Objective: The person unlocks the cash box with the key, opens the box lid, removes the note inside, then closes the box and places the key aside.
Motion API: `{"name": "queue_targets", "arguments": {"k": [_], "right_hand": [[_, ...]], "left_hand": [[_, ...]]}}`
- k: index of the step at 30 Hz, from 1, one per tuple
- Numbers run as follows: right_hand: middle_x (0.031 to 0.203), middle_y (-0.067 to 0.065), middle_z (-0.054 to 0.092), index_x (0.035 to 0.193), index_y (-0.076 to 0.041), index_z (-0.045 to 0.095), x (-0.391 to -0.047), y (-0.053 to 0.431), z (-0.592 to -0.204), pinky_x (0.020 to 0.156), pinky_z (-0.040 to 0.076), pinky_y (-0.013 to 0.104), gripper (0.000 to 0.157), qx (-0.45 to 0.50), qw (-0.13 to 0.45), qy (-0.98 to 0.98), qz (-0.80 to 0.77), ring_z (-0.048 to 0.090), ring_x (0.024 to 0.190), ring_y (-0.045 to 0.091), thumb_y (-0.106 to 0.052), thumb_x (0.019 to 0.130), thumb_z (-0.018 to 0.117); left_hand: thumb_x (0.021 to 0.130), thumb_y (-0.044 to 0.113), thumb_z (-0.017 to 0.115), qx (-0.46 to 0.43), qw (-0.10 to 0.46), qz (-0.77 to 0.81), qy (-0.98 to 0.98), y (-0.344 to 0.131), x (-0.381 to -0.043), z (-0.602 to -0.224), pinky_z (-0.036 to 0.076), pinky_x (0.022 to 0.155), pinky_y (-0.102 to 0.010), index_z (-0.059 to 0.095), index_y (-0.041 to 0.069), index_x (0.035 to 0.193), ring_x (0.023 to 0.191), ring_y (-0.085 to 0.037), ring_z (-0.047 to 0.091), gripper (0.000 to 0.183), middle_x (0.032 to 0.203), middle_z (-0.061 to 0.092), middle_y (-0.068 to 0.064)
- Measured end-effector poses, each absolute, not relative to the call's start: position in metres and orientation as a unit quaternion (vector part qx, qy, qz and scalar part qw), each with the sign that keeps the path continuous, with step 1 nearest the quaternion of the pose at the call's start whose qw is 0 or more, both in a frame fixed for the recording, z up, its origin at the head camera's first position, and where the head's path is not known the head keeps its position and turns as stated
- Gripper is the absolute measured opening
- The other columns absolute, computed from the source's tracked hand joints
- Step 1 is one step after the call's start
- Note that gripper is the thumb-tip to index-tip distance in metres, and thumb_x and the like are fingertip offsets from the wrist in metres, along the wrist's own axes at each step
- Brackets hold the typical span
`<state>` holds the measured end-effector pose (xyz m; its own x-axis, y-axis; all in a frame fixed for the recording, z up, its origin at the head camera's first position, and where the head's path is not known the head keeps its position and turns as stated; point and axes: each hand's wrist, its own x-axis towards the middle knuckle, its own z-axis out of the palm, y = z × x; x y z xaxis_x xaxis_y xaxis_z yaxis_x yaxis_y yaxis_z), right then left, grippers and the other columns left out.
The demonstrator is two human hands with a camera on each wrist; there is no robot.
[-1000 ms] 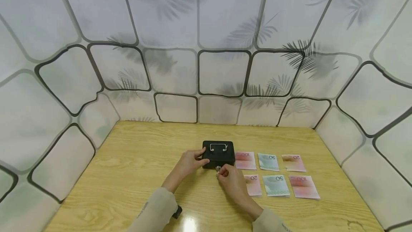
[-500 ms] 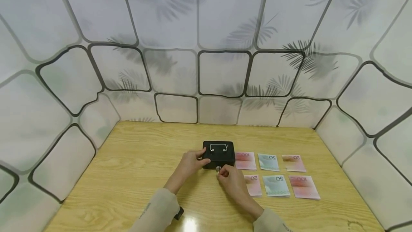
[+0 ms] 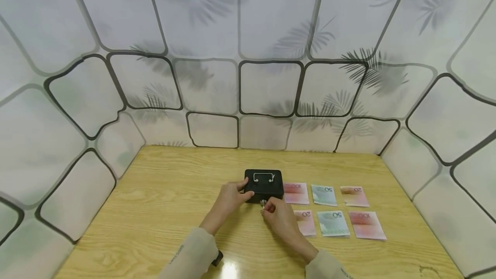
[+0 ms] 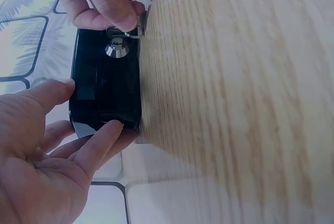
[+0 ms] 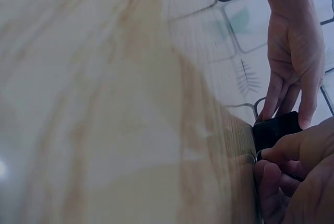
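A small black cash box (image 3: 270, 193) with a silver handle (image 3: 263, 175) on its lid stands closed on the wooden table. My left hand (image 3: 228, 200) holds its left end; in the left wrist view the thumb and fingers (image 4: 107, 139) grip opposite sides. Silver and round, the lock (image 4: 117, 48) sticks out from the front face. Right beside it, my right hand (image 3: 282, 218) pinches a key on a small ring (image 4: 136, 33) between thumb and forefinger. The fingers hide most of the key, so whether it sits in the lock I cannot tell.
Right of the box lie several banknotes in two rows, among them a green 50 note (image 3: 333, 223) and a red 100 note (image 3: 367, 224). A dark strap or device (image 3: 218, 258) shows at the left sleeve. Patterned walls (image 3: 267, 132) border the table (image 3: 162, 201).
The left wrist and sleeve have shifted very slightly to the right. Both hands keep their holds, and the box and banknotes stay in place.
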<state>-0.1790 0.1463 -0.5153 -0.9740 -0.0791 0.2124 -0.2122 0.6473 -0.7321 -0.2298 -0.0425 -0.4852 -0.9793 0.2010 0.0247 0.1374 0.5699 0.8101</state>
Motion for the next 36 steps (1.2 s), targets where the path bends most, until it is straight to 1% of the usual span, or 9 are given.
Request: {"name": "queue_targets", "arguments": {"k": [1, 3, 8, 11, 15, 20, 27, 34, 36], "right_hand": [[0.067, -0.007, 0.059, 0.075, -0.014, 0.065, -0.179, 0.146, -0.515, 0.055, 0.043, 0.023, 0.021, 0.078, 0.078, -0.905, 0.411, 0.051, 0.062, 0.007, -0.001, 0.082, 0.080], [0.067, -0.007, 0.058, 0.074, -0.014, 0.065, -0.179, 0.146, -0.514, 0.056, 0.043, 0.024, 0.021, 0.078, 0.075, -0.905, 0.411, 0.051, 0.063, 0.008, -0.001, 0.082, 0.080], [0.066, -0.007, 0.057, 0.074, -0.015, 0.064, -0.181, 0.146, -0.515, 0.057, 0.043, 0.025, 0.022, 0.074, 0.069, -0.907, 0.409, 0.051, 0.064, 0.009, -0.002, 0.082, 0.080], [0.066, -0.007, 0.057, 0.074, -0.015, 0.064, -0.182, 0.147, -0.516, 0.057, 0.043, 0.025, 0.022, 0.071, 0.063, -0.907, 0.411, 0.051, 0.064, 0.010, -0.003, 0.083, 0.080], [0.066, -0.007, 0.057, 0.074, -0.015, 0.064, -0.182, 0.147, -0.517, 0.058, 0.043, 0.026, 0.021, 0.068, 0.058, -0.905, 0.416, 0.052, 0.065, 0.010, -0.004, 0.083, 0.079], [0.065, -0.008, 0.057, 0.072, -0.016, 0.063, -0.179, 0.147, -0.517, 0.058, 0.044, 0.026, 0.022, 0.080, 0.060, -0.906, 0.412, 0.052, 0.064, 0.008, -0.004, 0.081, 0.079], [0.068, -0.010, 0.058, 0.073, -0.016, 0.063, -0.167, 0.149, -0.514, 0.058, 0.045, 0.023, 0.020, 0.117, 0.030, -0.896, 0.427, 0.053, 0.064, 0.005, -0.003, 0.080, 0.078], [0.076, -0.007, 0.056, 0.078, -0.016, 0.061, -0.162, 0.155, -0.503, 0.062, 0.045, 0.023, 0.019, 0.127, 0.031, -0.889, 0.439, 0.052, 0.071, 0.008, -0.001, 0.081, 0.073], [0.078, -0.007, 0.055, 0.079, -0.016, 0.061, -0.163, 0.157, -0.501, 0.063, 0.045, 0.023, 0.020, 0.135, 0.029, -0.885, 0.444, 0.051, 0.072, 0.008, -0.001, 0.081, 0.073]], "left_hand": [[0.094, 0.023, 0.078, 0.098, 0.033, 0.455, 0.885, -0.042, -0.229, -0.485, 0.029, 0.045, -0.019, 0.060, 0.001, 0.142, 0.048, -0.006, 0.027, 0.056, 0.120, 0.071, -0.023], [0.094, 0.023, 0.078, 0.098, 0.034, 0.457, 0.884, -0.042, -0.229, -0.484, 0.029, 0.044, -0.019, 0.060, 0.001, 0.142, 0.046, -0.005, 0.025, 0.056, 0.119, 0.071, -0.022], [0.093, 0.022, 0.079, 0.101, 0.029, 0.449, 0.887, -0.042, -0.229, -0.485, 0.029, 0.047, -0.019, 0.061, 0.001, 0.141, 0.051, -0.007, 0.026, 0.056, 0.137, 0.060, -0.024], [0.092, 0.021, 0.081, 0.107, 0.022, 0.443, 0.890, -0.041, -0.228, -0.486, 0.029, 0.048, -0.019, 0.060, -0.001, 0.141, 0.052, -0.008, 0.026, 0.057, 0.139, 0.058, -0.025], [0.092, 0.020, 0.081, 0.106, 0.016, 0.444, 0.890, -0.040, -0.227, -0.488, 0.029, 0.047, -0.019, 0.060, -0.001, 0.141, 0.051, -0.007, 0.025, 0.057, 0.137, 0.059, -0.024], [0.091, 0.018, 0.082, 0.107, 0.009, 0.447, 0.888, -0.039, -0.227, -0.488, 0.028, 0.046, -0.018, 0.061, -0.002, 0.140, 0.049, -0.005, 0.025, 0.057, 0.126, 0.067, -0.025], [0.091, 0.019, 0.081, 0.104, 0.013, 0.457, 0.883, -0.040, -0.228, -0.487, 0.027, 0.046, -0.019, 0.060, -0.002, 0.141, 0.049, -0.006, 0.022, 0.058, 0.138, 0.058, -0.025], [0.091, 0.020, 0.082, 0.110, 0.010, 0.450, 0.886, -0.040, -0.227, -0.489, 0.028, 0.045, -0.018, 0.060, -0.002, 0.140, 0.048, -0.005, 0.023, 0.058, 0.136, 0.060, -0.026], [0.091, 0.020, 0.082, 0.107, 0.011, 0.452, 0.886, -0.040, -0.227, -0.489, 0.028, 0.045, -0.018, 0.060, -0.001, 0.141, 0.048, -0.005, 0.025, 0.058, 0.132, 0.064, -0.026]]}}
